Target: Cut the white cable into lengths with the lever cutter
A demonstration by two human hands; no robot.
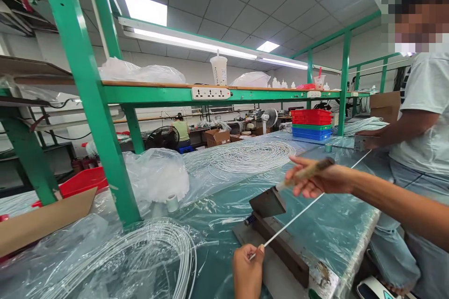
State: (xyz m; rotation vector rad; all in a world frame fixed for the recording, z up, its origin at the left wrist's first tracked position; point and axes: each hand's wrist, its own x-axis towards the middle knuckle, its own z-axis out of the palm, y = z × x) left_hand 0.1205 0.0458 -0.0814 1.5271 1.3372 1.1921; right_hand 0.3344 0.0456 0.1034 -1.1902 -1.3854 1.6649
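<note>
My left hand (248, 268) is closed, pinching a white cable (298, 215) beside the base of a bench cutter. The cable runs taut up and right, past the cutter's dark bar (280, 247), towards a co-worker's hand (372, 141). The cutter's metal blade (268, 202) is raised, tilted above the bar. My right hand (317, 180) is loosely round the cutter handle (310, 170), with some fingers stretched out and slightly blurred. The handle's dark end sticks out past the palm.
Coiled white cable (164, 238) lies front left under clear plastic, with another coil (252, 156) farther back. A green post (94, 93) rises at left. Near it are a tape roll (172, 203) and a plastic bag (157, 175). Stacked crates (311, 124) stand behind. The co-worker (417, 117) stands at right.
</note>
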